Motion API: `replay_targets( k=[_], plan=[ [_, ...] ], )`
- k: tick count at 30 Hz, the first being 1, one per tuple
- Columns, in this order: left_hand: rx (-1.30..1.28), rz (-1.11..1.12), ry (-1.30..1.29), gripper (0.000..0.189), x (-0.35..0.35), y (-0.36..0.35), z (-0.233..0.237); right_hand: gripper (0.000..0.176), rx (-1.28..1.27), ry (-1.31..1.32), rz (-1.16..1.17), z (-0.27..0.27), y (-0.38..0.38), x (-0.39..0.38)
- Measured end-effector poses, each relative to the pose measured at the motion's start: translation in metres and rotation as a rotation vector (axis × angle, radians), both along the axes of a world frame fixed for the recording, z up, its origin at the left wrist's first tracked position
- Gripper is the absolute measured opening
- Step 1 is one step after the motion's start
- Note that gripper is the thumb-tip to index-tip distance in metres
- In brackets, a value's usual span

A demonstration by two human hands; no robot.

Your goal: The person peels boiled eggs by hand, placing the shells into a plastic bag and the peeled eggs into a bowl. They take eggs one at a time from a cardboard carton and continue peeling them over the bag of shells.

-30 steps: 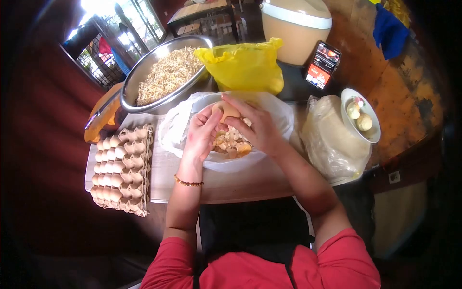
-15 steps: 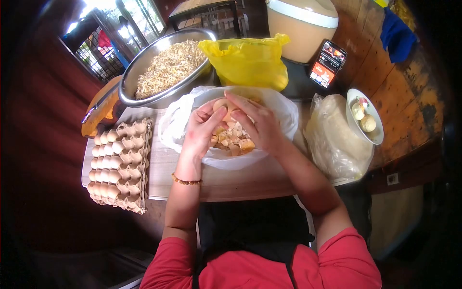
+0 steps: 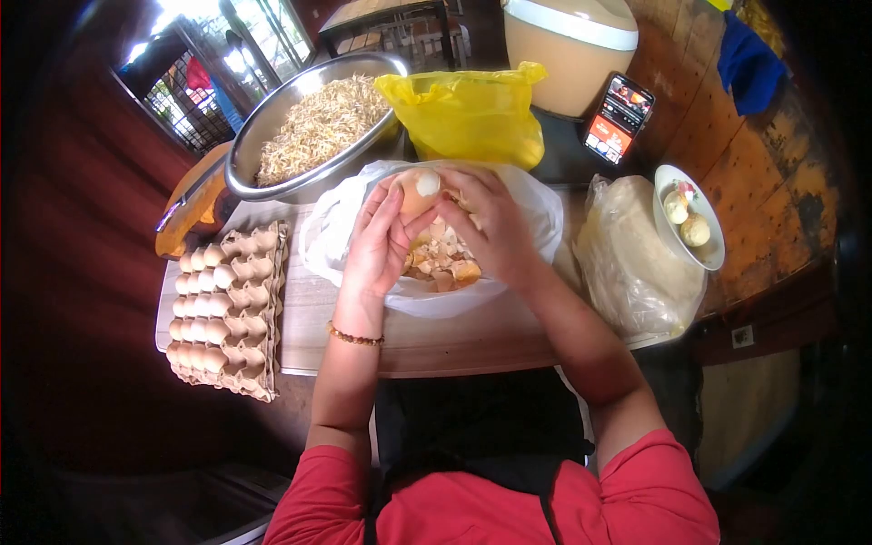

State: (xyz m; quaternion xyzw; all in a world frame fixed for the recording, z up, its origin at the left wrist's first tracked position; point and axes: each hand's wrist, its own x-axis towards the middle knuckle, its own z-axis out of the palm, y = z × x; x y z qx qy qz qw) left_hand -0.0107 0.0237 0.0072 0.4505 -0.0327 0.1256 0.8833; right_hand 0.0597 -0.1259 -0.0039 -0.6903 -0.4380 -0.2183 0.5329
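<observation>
A brown egg (image 3: pixel 414 202) with a bare white patch at its upper right is in the fingers of my left hand (image 3: pixel 374 241), which wears a beaded bracelet at the wrist. My right hand (image 3: pixel 495 222) is closed at the egg's right side, its thumb and fingertips bent together by the bare patch. Whether a bit of shell is between them I cannot make out. Both hands are over an opened white plastic bag (image 3: pixel 538 218), where broken eggshells (image 3: pixel 442 263) lie in a heap. To the left, a carton egg tray (image 3: pixel 257 300) holds several whole eggs (image 3: pixel 207 307).
A metal basin (image 3: pixel 238 163) of bean sprouts (image 3: pixel 318 127) stands at the back left beside a yellow plastic bag (image 3: pixel 472 123). Rightward are a phone (image 3: pixel 620 118), a filled clear bag (image 3: pixel 636 263), and a bowl (image 3: pixel 711 232) with peeled eggs (image 3: pixel 695 230). A beige container (image 3: pixel 568 73) stands behind.
The egg has turned and risen slightly in my left hand, and a white patch now shows. My right hand's fingers have drawn back from over the egg to its right side.
</observation>
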Motion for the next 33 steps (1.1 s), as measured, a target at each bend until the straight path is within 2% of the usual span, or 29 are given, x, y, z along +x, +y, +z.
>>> replay_targets(
  k=[3,5,11,33],
  plan=[
    [0.051,-0.047,-0.045,0.032,0.004,0.001,-0.009,0.033,-0.028,-0.014,-0.038,0.003,0.000,-0.007],
    [0.167,0.031,-0.058,0.029,0.009,0.002,-0.020,0.033,0.000,0.005,-0.040,0.005,-0.001,-0.008],
    [0.270,0.060,-0.042,0.029,0.004,-0.006,-0.012,0.028,0.092,0.108,-0.020,0.001,0.001,-0.006],
    [0.232,-0.025,-0.022,0.032,0.005,-0.019,-0.017,0.024,0.099,0.041,-0.134,0.000,0.000,-0.006]
  ],
)
